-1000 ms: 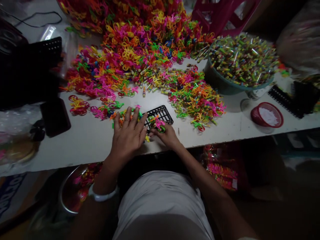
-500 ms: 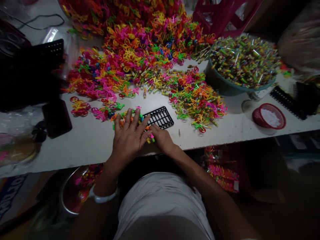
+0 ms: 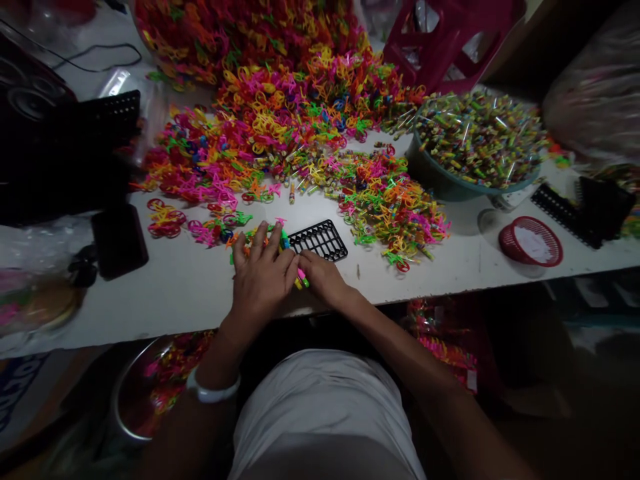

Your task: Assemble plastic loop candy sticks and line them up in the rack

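A black plastic rack [image 3: 327, 241] with rows of slots lies on the white table; its right part is bare. My left hand [image 3: 260, 273] lies nearly flat over its left part, fingers stretched out, on small colourful plastic pieces that show around the fingertips. Close against my left thumb, my right hand [image 3: 323, 279] is closed in a pinch at the rack's near edge. What its fingertips hold is hidden. Between the hands a pink-and-green piece [image 3: 302, 275] sticks out toward me.
Behind the rack spreads a heap of bright plastic pieces [image 3: 280, 120]. A teal tub [image 3: 440, 181] of small wrapped tubes stands at the right, beside a red basket [image 3: 510, 241]. A phone [image 3: 120, 241] lies at the left. A metal bowl [image 3: 117, 400] sits below the table edge.
The whole view has shifted slightly. Both hands stay at the rack, with my left fingers drawn a little closer together and my right fingertips still at its near edge.
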`<state>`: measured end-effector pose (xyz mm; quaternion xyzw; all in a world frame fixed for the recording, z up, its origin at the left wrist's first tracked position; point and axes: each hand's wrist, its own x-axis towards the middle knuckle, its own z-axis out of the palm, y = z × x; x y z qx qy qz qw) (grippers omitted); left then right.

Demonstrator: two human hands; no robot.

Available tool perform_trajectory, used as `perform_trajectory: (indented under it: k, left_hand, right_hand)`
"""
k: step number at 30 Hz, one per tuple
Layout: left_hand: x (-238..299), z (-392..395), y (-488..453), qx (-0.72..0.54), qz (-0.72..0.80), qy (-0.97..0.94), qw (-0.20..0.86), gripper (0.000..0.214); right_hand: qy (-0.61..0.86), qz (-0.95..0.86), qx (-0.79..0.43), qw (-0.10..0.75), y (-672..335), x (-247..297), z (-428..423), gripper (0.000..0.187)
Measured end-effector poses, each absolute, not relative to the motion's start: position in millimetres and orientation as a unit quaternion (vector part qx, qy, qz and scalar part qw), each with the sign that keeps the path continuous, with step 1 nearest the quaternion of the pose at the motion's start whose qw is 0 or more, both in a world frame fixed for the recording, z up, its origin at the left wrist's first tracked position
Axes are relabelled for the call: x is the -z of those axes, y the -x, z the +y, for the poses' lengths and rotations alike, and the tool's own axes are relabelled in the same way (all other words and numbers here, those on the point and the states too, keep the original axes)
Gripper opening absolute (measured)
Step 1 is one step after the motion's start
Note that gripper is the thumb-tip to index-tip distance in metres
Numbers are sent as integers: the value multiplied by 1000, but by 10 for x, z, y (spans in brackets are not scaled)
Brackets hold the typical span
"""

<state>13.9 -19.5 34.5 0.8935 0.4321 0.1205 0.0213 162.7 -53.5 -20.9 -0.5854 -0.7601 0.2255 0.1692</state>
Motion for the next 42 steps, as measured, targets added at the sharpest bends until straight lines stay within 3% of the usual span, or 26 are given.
perform_trajectory:
  k: [4,7,10,14,19,22,29,32,38,42]
  left_hand:
    - [-328,-203,-150,-128,431,-893,-11,27]
    - [-319,-196,-153,-135,431,-892,-21,26]
    - [-331,-162,-139,-133,428,-894,-19,25]
    - [-349,-144,-57,-126,417,-900,-2,25]
    - [-380,-242,125,-119,405,-906,39,29]
    - [-447,-234,148,-149,419,-894,63,36]
    - [-422,115,-98,-119,475,-869,70,48]
    - [-347,178,-97,-110,478,-866,92,47]
    - [-335,155,-41,-139,465,-868,109,45]
    - [-338,158,-52,-142,462,-868,110,46]
  right_hand:
    - [545,-762,-300,181,-1891,120,-312,16]
    - [676,-688,-187,186,-2145,34,35,29]
    - [793,-595,-61,117,-2312,21,384,38]
    - [764,-642,-15,68,-2353,145,456,34]
    - [673,-727,-24,135,-2403,298,24,20]
    - [719,-670,-33,179,-2416,259,-65,23]
    - [845,-526,-66,65,-2309,77,299,31]
    - [839,-518,-85,143,-2343,97,270,23]
    - [735,-437,-279,437,-2344,190,27,22]
    - [693,-435,-303,488,-2210,196,-38,21]
